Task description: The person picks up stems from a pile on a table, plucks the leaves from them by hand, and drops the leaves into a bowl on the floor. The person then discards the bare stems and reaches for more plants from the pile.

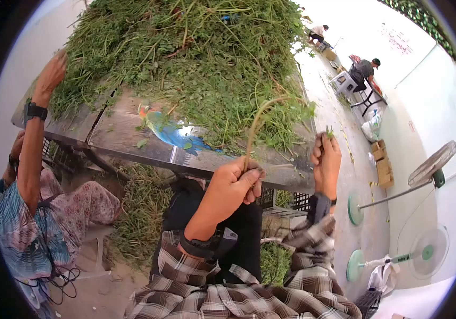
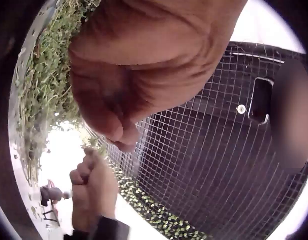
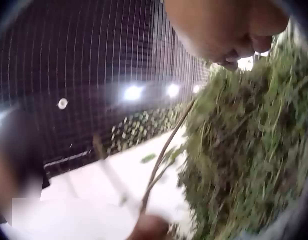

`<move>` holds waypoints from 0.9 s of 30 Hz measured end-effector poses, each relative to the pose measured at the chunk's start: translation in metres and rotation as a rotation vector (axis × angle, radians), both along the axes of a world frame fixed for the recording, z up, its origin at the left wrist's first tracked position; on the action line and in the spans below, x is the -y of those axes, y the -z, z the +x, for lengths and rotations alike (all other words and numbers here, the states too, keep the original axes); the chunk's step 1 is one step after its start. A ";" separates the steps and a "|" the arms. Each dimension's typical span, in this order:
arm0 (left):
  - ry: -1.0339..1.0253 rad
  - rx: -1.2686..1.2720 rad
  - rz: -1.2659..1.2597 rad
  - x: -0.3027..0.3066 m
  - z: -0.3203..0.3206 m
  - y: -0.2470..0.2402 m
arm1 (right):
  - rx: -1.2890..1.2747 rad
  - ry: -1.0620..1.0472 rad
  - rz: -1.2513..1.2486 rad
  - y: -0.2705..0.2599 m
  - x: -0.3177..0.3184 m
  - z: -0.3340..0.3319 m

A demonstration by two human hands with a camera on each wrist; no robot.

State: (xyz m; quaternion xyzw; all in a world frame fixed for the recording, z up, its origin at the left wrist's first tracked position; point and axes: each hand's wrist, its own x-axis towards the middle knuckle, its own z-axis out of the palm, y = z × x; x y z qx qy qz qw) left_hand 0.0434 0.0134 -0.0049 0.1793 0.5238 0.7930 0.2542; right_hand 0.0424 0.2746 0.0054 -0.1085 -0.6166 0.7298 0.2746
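My left hand (image 1: 227,187) pinches the lower end of a long, curved, brownish plant stem (image 1: 253,127) between thumb and fingers, in front of the table's near edge. The stem arches up and to the right, with green leaves toward its far end. To the right, my raised right hand (image 1: 328,162) holds a small green leafy sprig (image 1: 329,131) at its fingertips. In the right wrist view the same stem (image 3: 161,160) rises from the left hand, with a side shoot. A large heap of cut green plants (image 1: 185,58) covers most of the table beyond both hands.
The dark table (image 1: 132,119) has a blue bird picture (image 1: 180,135) near its front edge. Another person's arm (image 1: 35,127) reaches to the heap at left. More greens (image 1: 143,218) lie below the table. Standing fans (image 1: 427,252) are at right, with seated people farther back.
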 end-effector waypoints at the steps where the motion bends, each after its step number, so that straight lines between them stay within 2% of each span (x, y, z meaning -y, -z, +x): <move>1: -0.025 0.005 0.037 0.000 -0.002 0.002 | 0.004 -0.010 0.005 -0.004 0.011 0.002; 4: -0.004 0.023 0.064 -0.005 0.002 0.002 | 0.176 -0.359 -0.145 0.002 0.051 0.015; 5: 0.017 0.032 0.064 -0.008 0.003 0.001 | 0.176 -0.353 -0.146 0.003 0.062 0.018; 7: 0.043 0.024 0.055 -0.011 0.003 0.004 | 0.252 -0.614 -0.309 0.001 0.082 0.021; 10: 0.072 0.011 0.033 -0.009 0.004 0.005 | 0.181 -0.677 -0.362 0.004 0.091 0.020; 16: 0.094 -0.006 0.041 -0.008 0.001 0.001 | 0.186 -0.609 -0.187 0.000 0.091 0.018; 27: 0.048 -0.008 0.006 -0.007 0.001 0.002 | 0.154 -0.537 -0.087 -0.002 0.102 0.020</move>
